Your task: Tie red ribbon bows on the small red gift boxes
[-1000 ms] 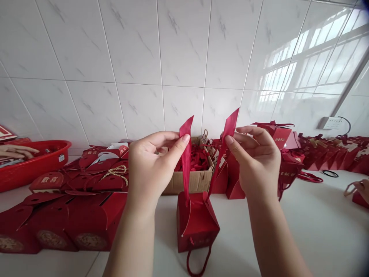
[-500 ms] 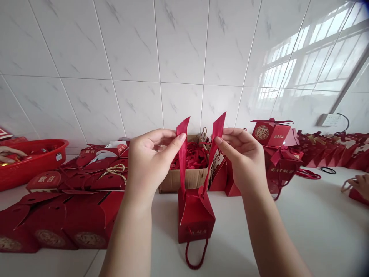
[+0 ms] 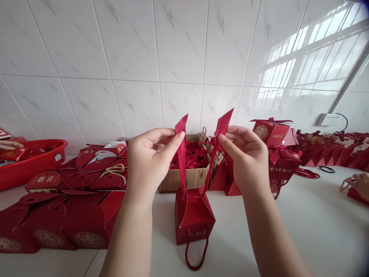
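Note:
A small red gift box (image 3: 196, 217) stands on the white table in front of me, a twisted red cord handle (image 3: 196, 265) hanging from its near side. Red ribbon (image 3: 182, 165) runs up from the top of the box in two strands. My left hand (image 3: 152, 157) pinches one ribbon end between thumb and fingers. The other end is pinched in my right hand (image 3: 248, 157), its slanted tip sticking up above the thumb. Both hands are held above the box, apart from each other, with the strands nearly straight.
Behind the box, a cardboard carton (image 3: 184, 180) holds red ribbons. Red boxes (image 3: 86, 219) crowd the left side; finished bowed boxes (image 3: 271, 130) are stacked at right. Another person's hand (image 3: 10, 145) is over a red basin (image 3: 34, 169); another hand (image 3: 360, 184) shows at far right.
My right hand has shifted slightly right and up with its ribbon end, widening the gap between the two tips. At the basin, the other person's hand has moved with a red packet.

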The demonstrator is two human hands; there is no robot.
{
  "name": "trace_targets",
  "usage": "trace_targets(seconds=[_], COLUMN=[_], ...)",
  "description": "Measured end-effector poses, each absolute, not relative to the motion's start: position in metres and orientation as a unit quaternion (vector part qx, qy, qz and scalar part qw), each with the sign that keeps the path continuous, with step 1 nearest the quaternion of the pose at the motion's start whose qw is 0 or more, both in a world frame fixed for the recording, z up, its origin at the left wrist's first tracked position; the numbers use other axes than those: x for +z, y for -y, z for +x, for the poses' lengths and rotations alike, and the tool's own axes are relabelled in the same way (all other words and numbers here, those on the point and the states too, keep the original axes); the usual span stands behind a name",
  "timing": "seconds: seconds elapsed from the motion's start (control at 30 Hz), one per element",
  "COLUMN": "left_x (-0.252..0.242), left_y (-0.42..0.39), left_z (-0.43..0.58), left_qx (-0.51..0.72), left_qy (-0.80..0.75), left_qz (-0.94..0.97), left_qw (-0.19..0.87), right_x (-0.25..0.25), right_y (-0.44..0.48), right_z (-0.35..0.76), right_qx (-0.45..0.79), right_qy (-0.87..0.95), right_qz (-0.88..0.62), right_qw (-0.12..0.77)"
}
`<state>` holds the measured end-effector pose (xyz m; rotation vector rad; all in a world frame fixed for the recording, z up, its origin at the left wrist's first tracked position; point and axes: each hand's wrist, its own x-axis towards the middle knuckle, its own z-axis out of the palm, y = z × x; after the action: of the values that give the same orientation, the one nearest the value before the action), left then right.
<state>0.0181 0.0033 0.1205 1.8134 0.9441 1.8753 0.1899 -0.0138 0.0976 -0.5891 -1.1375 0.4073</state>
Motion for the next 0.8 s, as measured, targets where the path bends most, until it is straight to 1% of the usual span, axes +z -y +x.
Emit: trace_targets(seconds=[0.23,0.43,0.57,0.8], left_x=[0.1192,0.1202,0.1202,0.1189], left_y=[-0.0058,-0.0062,-0.0076,-0.0107], left_z=[0.0198,0.0232,0.0249,0.0227], left_qx=[0.671,0.651,0.654,0.648], left_qy=[-0.330,-0.319,-0.313,-0.304], left_qz=[0.636,0.630,0.624,0.620], left_qw=[0.193,0.278,0.292,0.322], right_x=[0.0978,0.0975,0.0970,0.0968], right_y=[0.0139,0.0137,0.0145,0.0126], right_z=[0.1892,0.1886,0.1884,0.1890], right_qx=[0.161,0.171,0.166,0.217], right_qy=[0.538,0.535,0.537,0.546], right_qz=[-0.296,-0.294,-0.307,-0.307], right_qw=[0.773,0.774,0.768,0.749])
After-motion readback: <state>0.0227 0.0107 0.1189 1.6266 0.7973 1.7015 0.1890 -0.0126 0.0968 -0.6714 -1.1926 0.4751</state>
